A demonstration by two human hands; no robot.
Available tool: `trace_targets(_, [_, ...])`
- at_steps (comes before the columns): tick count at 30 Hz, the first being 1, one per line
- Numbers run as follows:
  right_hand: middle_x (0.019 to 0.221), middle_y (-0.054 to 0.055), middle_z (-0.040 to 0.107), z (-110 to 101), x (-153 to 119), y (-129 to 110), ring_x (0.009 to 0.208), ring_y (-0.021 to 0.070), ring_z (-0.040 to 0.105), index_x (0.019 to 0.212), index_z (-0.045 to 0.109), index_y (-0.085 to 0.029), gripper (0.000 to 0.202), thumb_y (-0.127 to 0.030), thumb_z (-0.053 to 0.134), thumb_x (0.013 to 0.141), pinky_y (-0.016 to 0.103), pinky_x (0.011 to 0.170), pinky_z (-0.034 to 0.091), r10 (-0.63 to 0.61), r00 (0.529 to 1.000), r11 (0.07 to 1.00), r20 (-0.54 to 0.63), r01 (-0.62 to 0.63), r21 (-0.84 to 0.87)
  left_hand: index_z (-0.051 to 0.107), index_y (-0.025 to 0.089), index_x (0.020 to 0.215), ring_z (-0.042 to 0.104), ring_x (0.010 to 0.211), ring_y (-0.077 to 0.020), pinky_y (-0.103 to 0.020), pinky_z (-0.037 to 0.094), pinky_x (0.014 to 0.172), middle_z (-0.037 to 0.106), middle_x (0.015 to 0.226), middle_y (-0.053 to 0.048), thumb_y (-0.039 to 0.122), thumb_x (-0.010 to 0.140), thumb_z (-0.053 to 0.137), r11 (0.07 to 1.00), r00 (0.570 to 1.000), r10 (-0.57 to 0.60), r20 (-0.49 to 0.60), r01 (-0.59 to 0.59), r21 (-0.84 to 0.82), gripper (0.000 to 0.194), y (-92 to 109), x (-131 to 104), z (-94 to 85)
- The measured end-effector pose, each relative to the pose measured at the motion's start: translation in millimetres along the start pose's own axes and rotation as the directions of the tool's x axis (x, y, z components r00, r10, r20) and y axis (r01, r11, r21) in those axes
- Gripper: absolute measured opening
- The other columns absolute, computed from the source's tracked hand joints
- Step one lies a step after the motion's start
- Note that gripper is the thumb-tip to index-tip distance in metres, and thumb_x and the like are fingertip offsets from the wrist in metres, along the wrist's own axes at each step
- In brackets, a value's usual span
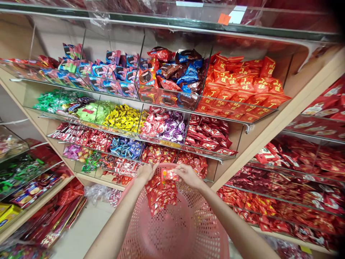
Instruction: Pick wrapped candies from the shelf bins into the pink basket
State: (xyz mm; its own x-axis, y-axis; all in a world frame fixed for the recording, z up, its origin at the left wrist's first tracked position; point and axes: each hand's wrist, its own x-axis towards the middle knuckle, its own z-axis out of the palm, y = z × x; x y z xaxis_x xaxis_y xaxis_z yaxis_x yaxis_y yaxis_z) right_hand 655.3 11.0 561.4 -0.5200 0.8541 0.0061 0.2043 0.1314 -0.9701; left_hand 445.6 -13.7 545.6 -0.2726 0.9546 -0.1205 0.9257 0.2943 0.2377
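A large pink perforated basket (pixel 172 230) stands below me, its far rim against the lower shelves. Several red patterned packets (pixel 161 194) are bunched near its far side. My left hand (pixel 146 173) is at the far rim, left of the packets, its fingers bent and pressed together; what they grip is too small to name. Between the thumb and fingers of my right hand (pixel 187 175) is a red packet (pixel 169 175) with orange and green marks, above the bunched packets.
Ahead, a shelf unit with clear dividers (pixel 167 104) holds wrapped sweets. Orange-red packets (pixel 242 86) fill its upper right. More shelves of red packets (pixel 291 180) stand right. Left are more goods and pale floor (pixel 91 223).
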Motion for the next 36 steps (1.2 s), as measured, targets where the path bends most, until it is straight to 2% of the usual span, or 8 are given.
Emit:
trace_targets(2, [0.049, -0.004, 0.05, 18.2, 16.4, 2.6, 0.042, 0.0088, 0.045, 0.065, 0.053, -0.018, 0.034, -0.05, 0.062, 0.066, 0.021, 0.043, 0.035, 0.054, 0.998, 0.998, 0.043, -0.054, 0.014, 0.065, 0.015, 0.098, 0.06, 0.1, -0.0296, -0.04, 0.043, 0.085, 0.065, 0.104, -0.018, 0.063, 0.082, 0.003, 1.0, 1.0, -0.004, 0.024, 0.005, -0.028, 0.08, -0.3, 1.3, -1.7])
trace_targets(4, [0.045, -0.006, 0.047, 28.7, 30.9, 6.4, 0.04, 0.0069, 0.039, 0.06, 0.053, -0.018, 0.032, -0.047, 0.064, 0.065, 0.02, 0.04, 0.03, 0.113, 0.993, 0.994, 0.027, -0.113, 0.003, 0.064, 0.014, 0.099, 0.059, 0.101, -0.0303, -0.041, 0.042, 0.085, 0.065, 0.105, -0.018, 0.062, 0.082, -0.001, 0.999, 0.999, -0.007, 0.049, 0.01, -0.046, 0.083, -0.4, 1.7, -5.2])
trace_targets(8, [0.044, -0.006, 0.044, 28.0, 44.9, 15.7, 0.04, 0.006, 0.035, 0.055, 0.053, -0.016, 0.031, -0.044, 0.065, 0.064, 0.02, 0.039, 0.026, 0.179, 0.983, 0.984, 0.03, -0.179, -0.008, 0.065, 0.013, 0.099, 0.059, 0.101, -0.031, -0.04, 0.042, 0.084, 0.065, 0.105, -0.019, 0.062, 0.08, -0.006, 0.998, 0.997, -0.013, 0.073, 0.018, -0.06, 0.088, -1.7, 1.5, -11.5])
trace_targets(13, [0.046, -0.005, 0.047, 20.3, 42.9, 26.3, 0.041, 0.0068, 0.037, 0.054, 0.055, -0.016, 0.029, -0.042, 0.066, 0.063, 0.02, 0.041, 0.027, 0.185, 0.982, 0.983, 0.039, -0.185, -0.005, 0.065, 0.013, 0.101, 0.059, 0.102, -0.0315, -0.041, 0.042, 0.085, 0.064, 0.107, -0.019, 0.064, 0.078, -0.008, 0.997, 0.997, -0.022, 0.069, 0.027, -0.07, 0.093, -2.9, 2.1, -12.0])
trace_targets(19, [0.042, -0.005, 0.045, 43.5, 53.9, 33.5, 0.037, 0.0077, 0.037, 0.056, 0.056, -0.017, 0.022, -0.032, 0.056, 0.072, 0.021, 0.04, 0.028, 0.203, 0.977, 0.971, -0.057, -0.209, -0.117, 0.065, 0.012, 0.104, 0.058, 0.103, -0.0318, -0.041, 0.042, 0.085, 0.064, 0.108, -0.018, 0.066, 0.077, -0.007, 0.997, 0.997, -0.035, 0.064, 0.04, -0.067, 0.093, -0.8, 2.1, -10.2])
trace_targets(23, [0.046, -0.004, 0.05, 57.3, 63.6, 39.0, 0.041, 0.0082, 0.041, 0.056, 0.057, -0.016, 0.021, -0.029, 0.056, 0.074, 0.021, 0.043, 0.03, 0.158, 0.98, 0.961, -0.122, -0.181, -0.21, 0.064, 0.012, 0.103, 0.058, 0.103, -0.0325, -0.043, 0.041, 0.086, 0.064, 0.107, -0.02, 0.065, 0.078, -0.005, 0.998, 0.997, -0.034, 0.063, 0.038, -0.054, 0.091, -0.4, 2.9, -9.1])
trace_targets(30, [0.056, -0.001, 0.057, 59.9, 57.7, 35.9, 0.054, 0.0107, 0.049, 0.051, 0.052, -0.017, 0.025, -0.03, 0.062, 0.07, 0.022, 0.051, 0.03, 0.041, 0.969, 0.891, -0.245, -0.147, -0.43, 0.064, 0.015, 0.101, 0.059, 0.1, -0.0313, -0.041, 0.043, 0.083, 0.065, 0.105, -0.017, 0.067, 0.078, 0.0, 0.999, 0.998, -0.03, 0.048, 0.031, -0.032, 0.086, -1.5, 5.0, -5.5])
trace_targets(36, [0.054, -0.002, 0.054, 61.8, 49.2, 32.3, 0.052, 0.0108, 0.047, 0.052, 0.05, -0.019, 0.027, -0.032, 0.059, 0.073, 0.021, 0.049, 0.026, 0.019, 0.954, 0.835, -0.298, -0.18, -0.521, 0.061, 0.016, 0.101, 0.06, 0.097, -0.0331, -0.038, 0.045, 0.078, 0.066, 0.103, -0.017, 0.078, 0.068, 0.024, 0.998, 0.999, 0.045, 0.0, -0.045, 0.05, 0.08, -4.2, 1.1, -3.2])
